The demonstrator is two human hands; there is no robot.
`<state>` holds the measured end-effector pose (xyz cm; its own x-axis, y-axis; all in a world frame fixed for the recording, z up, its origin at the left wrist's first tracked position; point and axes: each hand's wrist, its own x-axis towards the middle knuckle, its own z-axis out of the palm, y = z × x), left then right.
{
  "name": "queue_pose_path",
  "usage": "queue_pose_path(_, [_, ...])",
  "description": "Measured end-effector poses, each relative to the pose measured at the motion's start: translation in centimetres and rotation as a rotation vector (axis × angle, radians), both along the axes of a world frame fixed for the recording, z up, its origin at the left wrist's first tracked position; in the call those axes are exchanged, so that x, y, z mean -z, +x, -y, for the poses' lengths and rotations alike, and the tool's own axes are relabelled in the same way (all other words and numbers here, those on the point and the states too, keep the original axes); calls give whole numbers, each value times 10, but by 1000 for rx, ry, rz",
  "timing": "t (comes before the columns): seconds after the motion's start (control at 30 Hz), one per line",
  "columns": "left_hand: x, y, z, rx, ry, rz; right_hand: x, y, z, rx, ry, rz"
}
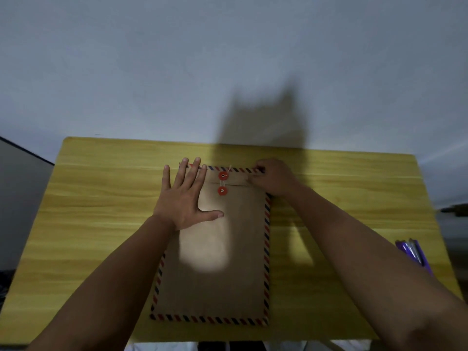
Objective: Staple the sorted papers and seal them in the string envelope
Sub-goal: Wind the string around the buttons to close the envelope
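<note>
envelope [215, 274] flat at table [88, 224] centre, flap at far end, folded down | left hand [182, 198] fingers spread flat, pinning upper left | right hand [273, 177] fingers curled at far right flap corner | string [222, 183] runs between red buttons [222, 175]: judged sealing stage; press crease flat, keep winding snug

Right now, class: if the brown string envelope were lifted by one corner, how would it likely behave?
The envelope lies thin and flat on the table, so it would probably sag and feel light. The left hand pressing it flat suggests it may slide on the smooth wood.
</note>
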<state>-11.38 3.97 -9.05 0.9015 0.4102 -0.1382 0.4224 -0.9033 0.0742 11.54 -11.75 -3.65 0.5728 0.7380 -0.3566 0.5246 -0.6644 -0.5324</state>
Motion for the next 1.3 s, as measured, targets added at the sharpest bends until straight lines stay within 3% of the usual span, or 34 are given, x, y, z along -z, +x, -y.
queue_pose_path(0.23, [-17, -15, 43, -81, -84, -110, -32, -7, 32, 185, -86, -245])
queue_pose_path(0.4, [-82, -12, 104, -230, -476, 18, -99, -36, 31, 347, -197, -392])
queue_pose_path(0.53, [-144, -7, 140, -305, -798, 82, -170, -67, 23, 381, -199, -392])
queue_pose_path(0.67, [-192, -18, 156, -320, -694, 184, -233, -95, 21, 318, -174, -407])
queue_pose_path(0.9, [-265, -47, 137, -388, -606, 415, -302, -121, 37, 301, 98, -473])
queue_pose_path(1.07, [-325, -62, 104, -413, -856, 555, -312, -116, 84, 412, 278, -74])
queue_pose_path(1.2, [-359, -68, 87, -475, -1138, 649, -299, -119, 129, 648, 397, -289])
queue_pose_path(1.3, [-365, -63, 85, -507, -1258, 704, -280, -125, 156, 636, 366, -489])
